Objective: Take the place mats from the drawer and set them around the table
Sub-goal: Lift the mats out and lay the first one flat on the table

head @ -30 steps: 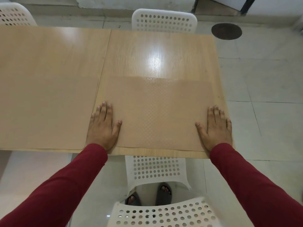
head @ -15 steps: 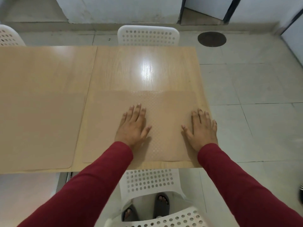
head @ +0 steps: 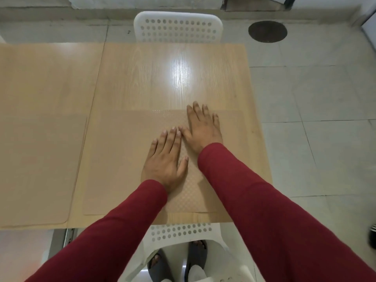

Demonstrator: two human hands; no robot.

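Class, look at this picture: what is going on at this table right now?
A person in red sleeves is laying place mats. Both hands, the left hand and right hand, lie flat and open near the middle of a tan place mat on the wooden table. A second mat lies to its left.

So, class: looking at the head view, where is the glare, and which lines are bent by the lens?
Head view: bright glare on the bare table, beyond the right hand; it picks out the place mat weave near its far edge. Table edges and floor-tile lines bow, a wide-angle effect. Soft shadow beside the left hand.
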